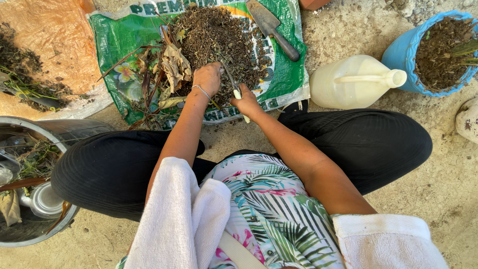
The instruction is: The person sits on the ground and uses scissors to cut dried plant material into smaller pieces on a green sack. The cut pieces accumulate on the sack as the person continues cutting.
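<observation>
I sit cross-legged on sandy ground facing a green plastic sack (284, 74) spread flat, with a heap of dry soil and plant scraps (219, 40) on it. My left hand (207, 77), a thin bracelet on its wrist, presses down into the heap beside dry brown leaves (172, 67). My right hand (246, 102) grips the pale handles of a pair of scissors (235, 90), whose blades point up into the soil next to the left hand.
A garden trowel (271, 27) lies on the sack's far right. A cream plastic jug (356, 82) lies right of it, with a blue pot of soil (398, 52) beyond. A metal basin (67, 130) with cans and scraps stands left, behind it an orange sheet (55, 35).
</observation>
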